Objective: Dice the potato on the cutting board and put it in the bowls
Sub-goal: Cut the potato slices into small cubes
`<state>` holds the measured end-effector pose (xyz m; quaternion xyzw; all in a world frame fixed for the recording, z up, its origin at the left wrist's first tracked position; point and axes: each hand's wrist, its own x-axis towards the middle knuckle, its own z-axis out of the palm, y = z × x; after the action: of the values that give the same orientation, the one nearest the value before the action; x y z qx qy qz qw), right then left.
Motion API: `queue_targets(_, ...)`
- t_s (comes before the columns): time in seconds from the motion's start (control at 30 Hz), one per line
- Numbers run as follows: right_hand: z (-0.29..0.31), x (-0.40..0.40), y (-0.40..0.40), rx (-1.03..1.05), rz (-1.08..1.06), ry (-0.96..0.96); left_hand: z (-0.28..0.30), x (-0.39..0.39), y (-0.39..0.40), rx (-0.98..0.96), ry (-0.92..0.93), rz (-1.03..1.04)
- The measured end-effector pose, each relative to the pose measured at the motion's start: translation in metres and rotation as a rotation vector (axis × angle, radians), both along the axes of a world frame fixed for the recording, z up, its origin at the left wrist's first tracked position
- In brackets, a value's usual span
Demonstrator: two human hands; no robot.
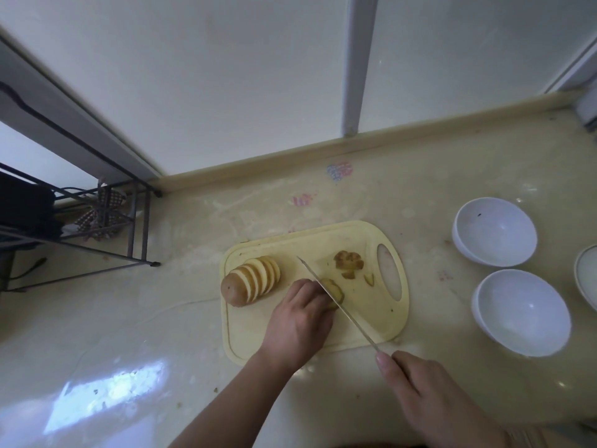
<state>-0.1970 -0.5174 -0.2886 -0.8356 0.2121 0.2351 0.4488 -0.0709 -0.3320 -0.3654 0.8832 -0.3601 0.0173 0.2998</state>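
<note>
While the head view looks down on the counter, the left hand (298,321) pins a few potato slices (332,291) mid-board, fingers curled down onto them. Right hand (429,396), near right, is wrapped around the handle of the knife (339,310), blade laid across those slices. Sliced potato (250,281) leans fanned at the left of the cutting board (355,331); peel scraps (349,263) far right of the board. Two white bowls (494,231) stand right, both without potato (a third rim barely shows). Step: cutting slices into strips. Next calls for pressing down, then turning the strips crosswise.
</note>
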Motion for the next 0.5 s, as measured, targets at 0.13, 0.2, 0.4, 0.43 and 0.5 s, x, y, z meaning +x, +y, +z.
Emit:
queue_targets(0.13,-0.005,-0.007,-0.002,-0.012,-0.007,0.022,-0.002,0.0,-0.001,-0.018,0.022,0.004)
queue_targets(0.2,-0.007,-0.011,-0.003,-0.016,-0.027,0.022,-0.002,0.001,0.0,-0.027,0.035,0.003)
queue_targets(0.4,-0.011,-0.011,0.003,-0.114,-0.016,-0.054,-0.002,0.0,-0.001,-0.062,0.053,0.001)
queue_targets(0.43,-0.013,-0.005,0.006,-0.12,0.011,-0.078,-0.003,0.0,-0.001,-0.066,0.058,0.002)
queue_targets(0.5,-0.013,0.01,0.012,-0.086,0.062,-0.081,-0.003,0.001,0.0,-0.067,0.058,-0.002)
